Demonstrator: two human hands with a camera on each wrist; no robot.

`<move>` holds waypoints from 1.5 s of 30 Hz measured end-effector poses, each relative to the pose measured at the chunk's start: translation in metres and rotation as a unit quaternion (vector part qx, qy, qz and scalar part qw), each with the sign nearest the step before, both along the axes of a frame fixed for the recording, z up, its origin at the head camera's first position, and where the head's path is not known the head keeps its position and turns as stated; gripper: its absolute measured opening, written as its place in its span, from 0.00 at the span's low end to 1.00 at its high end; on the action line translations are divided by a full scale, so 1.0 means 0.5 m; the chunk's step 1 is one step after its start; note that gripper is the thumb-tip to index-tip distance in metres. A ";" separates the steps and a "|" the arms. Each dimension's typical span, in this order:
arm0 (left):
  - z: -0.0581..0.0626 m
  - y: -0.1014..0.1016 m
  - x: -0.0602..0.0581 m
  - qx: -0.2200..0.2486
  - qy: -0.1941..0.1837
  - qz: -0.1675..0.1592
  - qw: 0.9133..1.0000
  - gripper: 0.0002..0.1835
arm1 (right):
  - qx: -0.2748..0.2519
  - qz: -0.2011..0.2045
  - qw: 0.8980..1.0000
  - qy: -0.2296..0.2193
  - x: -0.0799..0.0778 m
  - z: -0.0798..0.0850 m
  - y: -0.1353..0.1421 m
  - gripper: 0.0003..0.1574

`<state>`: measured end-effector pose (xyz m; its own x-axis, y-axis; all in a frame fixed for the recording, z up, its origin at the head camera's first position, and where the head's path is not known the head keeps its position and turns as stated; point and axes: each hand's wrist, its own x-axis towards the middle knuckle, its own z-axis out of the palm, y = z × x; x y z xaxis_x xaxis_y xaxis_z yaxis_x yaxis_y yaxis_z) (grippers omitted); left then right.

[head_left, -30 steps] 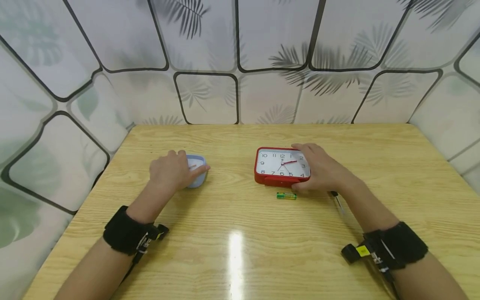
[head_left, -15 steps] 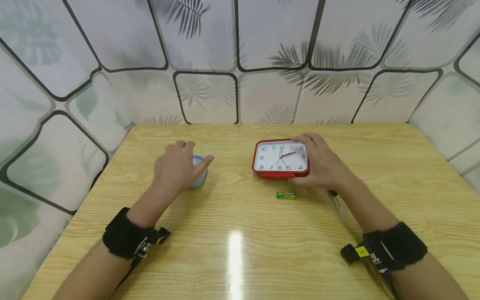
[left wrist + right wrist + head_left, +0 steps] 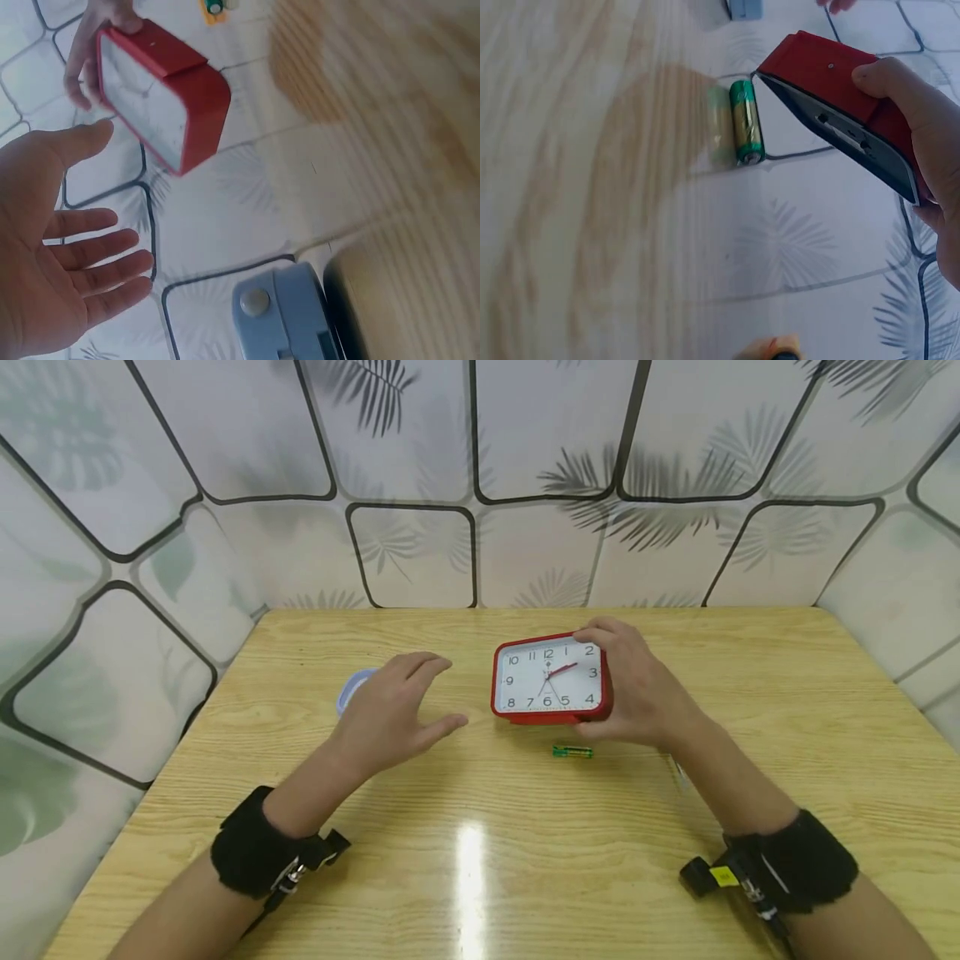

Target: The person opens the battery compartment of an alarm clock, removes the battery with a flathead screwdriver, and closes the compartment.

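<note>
My right hand (image 3: 637, 689) grips the right side of a red alarm clock (image 3: 547, 677), fingers over the top edge and thumb below. The clock is tilted, its white dial toward the head camera; the right wrist view shows its dark back raised off the table. My left hand (image 3: 390, 714) is held out with fingers spread and nothing in it, left of the red clock. Partly hidden behind that hand is a small light-blue clock (image 3: 352, 687); its blue casing (image 3: 274, 315) shows in the left wrist view.
A green and gold battery (image 3: 572, 752) lies on the wooden table (image 3: 405, 860), just in front of the red clock. A thin tool with a metal shaft (image 3: 678, 771) is mostly hidden by the right forearm. A patterned backdrop (image 3: 420, 556) stands behind the table.
My left hand has left the blue clock and moved right, toward the red clock. My right hand has lifted the red clock, tilted its face up and shifted it slightly left.
</note>
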<state>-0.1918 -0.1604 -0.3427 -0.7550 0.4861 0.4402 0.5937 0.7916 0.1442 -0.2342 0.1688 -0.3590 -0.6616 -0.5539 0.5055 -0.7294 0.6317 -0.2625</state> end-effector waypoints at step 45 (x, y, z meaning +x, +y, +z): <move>-0.013 0.058 0.050 0.088 0.037 -0.127 0.987 0.69 | -0.100 0.209 0.972 -0.036 0.073 0.025 -0.085 0.86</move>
